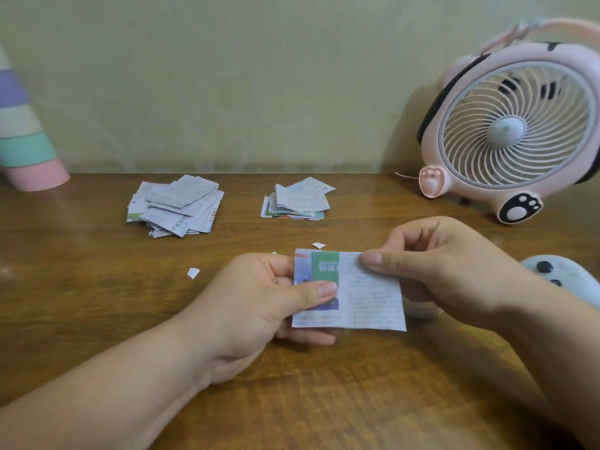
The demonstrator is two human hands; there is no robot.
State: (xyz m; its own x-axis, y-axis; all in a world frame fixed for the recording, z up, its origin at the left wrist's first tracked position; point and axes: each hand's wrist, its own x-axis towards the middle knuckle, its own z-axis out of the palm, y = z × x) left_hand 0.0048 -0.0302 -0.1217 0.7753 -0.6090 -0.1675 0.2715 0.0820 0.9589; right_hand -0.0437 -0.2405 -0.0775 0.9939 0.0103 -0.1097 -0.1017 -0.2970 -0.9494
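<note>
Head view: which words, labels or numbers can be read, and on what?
On paper piece held by left hand and right hand: printed lines and white characters on a green block, too blurred to read.
On left pile: large characters, blurred.
On right pile: print too small.
On fan: none.

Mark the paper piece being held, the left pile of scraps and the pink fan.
paper piece (370, 297), head view, on its white text area.
left pile of scraps (181, 193), head view, on the top sheet.
pink fan (506, 131), head view, on the grille's centre hub.
</note>
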